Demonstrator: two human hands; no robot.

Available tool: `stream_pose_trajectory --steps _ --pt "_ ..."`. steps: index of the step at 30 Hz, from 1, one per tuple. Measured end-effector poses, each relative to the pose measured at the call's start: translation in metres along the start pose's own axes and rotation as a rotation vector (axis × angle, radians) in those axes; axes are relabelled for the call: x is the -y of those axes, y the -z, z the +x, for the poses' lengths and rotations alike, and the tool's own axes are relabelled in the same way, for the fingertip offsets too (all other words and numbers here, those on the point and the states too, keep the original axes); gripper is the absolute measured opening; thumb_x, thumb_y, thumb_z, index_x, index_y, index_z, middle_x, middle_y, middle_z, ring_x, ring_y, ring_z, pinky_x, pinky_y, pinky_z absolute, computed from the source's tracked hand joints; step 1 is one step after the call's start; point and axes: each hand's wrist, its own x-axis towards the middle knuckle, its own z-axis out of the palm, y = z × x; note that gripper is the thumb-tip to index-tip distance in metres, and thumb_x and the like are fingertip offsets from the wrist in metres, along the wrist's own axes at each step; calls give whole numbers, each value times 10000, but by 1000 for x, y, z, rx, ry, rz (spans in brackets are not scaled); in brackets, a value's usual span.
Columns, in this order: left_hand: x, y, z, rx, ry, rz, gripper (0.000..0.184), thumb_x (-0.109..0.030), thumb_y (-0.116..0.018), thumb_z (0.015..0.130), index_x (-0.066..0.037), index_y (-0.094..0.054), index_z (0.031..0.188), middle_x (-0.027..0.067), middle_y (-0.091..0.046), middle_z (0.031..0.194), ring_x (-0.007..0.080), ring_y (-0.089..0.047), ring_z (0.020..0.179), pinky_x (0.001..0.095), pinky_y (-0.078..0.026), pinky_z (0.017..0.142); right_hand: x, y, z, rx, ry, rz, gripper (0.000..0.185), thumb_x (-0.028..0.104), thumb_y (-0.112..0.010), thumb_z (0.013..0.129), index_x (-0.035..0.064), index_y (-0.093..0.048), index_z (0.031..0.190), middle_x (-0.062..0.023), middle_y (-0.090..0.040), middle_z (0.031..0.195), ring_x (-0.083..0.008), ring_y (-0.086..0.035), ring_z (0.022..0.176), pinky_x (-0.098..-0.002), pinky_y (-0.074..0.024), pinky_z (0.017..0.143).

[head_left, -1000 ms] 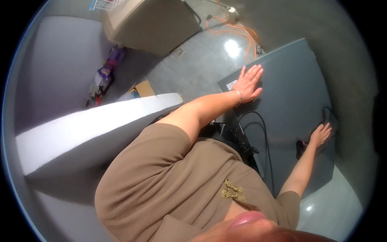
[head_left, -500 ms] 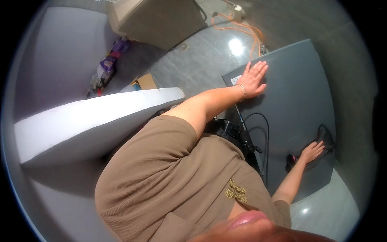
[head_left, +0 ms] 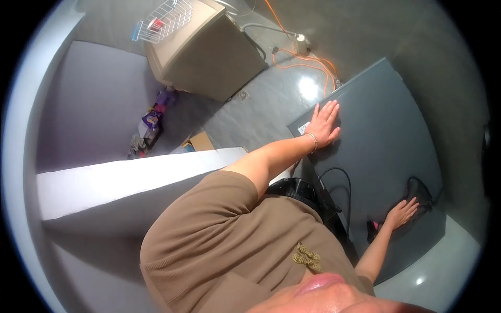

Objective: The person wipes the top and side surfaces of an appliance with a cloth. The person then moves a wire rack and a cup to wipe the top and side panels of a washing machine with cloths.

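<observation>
A broad dark-grey tabletop (head_left: 378, 141) slants across the space ahead of the person; a beige cabinet (head_left: 209, 57) stands on the floor beyond. A limp black bundle (head_left: 423, 197) lies on the tabletop's right part. The left hand (head_left: 323, 123) rests flat beside the tabletop's far edge, grasping nothing; the right hand (head_left: 403, 213) lies over the bundle, fingers outstretched, unclenched.

Boxy beige cabinet (head_left: 209, 60) is my landmark, set on a glossy grey floor (head_left: 245, 122). White wire basket (head_left: 172, 21) overlaps its top in my view. Left of the cabinet I see a flat mauve-grey surface (head_left: 99, 99); below the cabinet, a partition (head_left: 130, 177) with a bright white top. Right of the cabinet: grey wall (head_left: 433, 47), orange cord (head_left: 312, 58) looping, light glaring off the floor. Small round fitting (head_left: 243, 95) just beside the cabinet's lower corner.
</observation>
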Motion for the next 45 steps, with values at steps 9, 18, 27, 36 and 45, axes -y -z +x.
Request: stream_pose_trajectory --steps 9,18,27,36,45 --pt "1 -2 0 23 -4 24 785 -359 -510 894 8 -166 1497 160 -150 1572 296 -122 1467 515 -67 1179 35 19 -47 -49 163 6 534 352 -341 1016 123 -312 1498 -141 -240 1566 -352 -278 1410 -475 -258 1125" --pt "5 -6 -1 8 -28 -1 770 -359 -493 899 -1 -168 1499 163 -170 1567 315 -146 1458 514 -67 1176 138 60 -86 217 617 198 581 303 -450 954 105 -330 1487 -144 -206 1578 -366 -173 1449 -538 -161 1140" --pt "3 1 -1 7 -25 -83 783 -333 -511 895 -7 -149 1507 164 -159 1572 320 -129 1464 508 -51 1181 240 63 -33 353 942 343 613 316 -568 902 188 -372 1470 -109 -259 1554 -342 -230 1426 -549 -231 1112" --pt "4 1 -1 -6 -46 -112 787 -321 -532 869 6 -184 1495 176 -186 1562 336 -155 1454 519 -72 1177 345 17 41 154 816 354 595 366 -527 911 272 -358 1474 -60 -285 1552 -274 -246 1430 -511 -223 1132" --pt "0 10 2 21 -40 -140 786 -299 -540 858 16 -189 1488 193 -198 1550 354 -152 1452 522 -80 1175 421 -25 142 32 523 162 580 458 -429 938 274 -350 1482 -44 -255 1573 -263 -235 1440 -500 -194 1144"
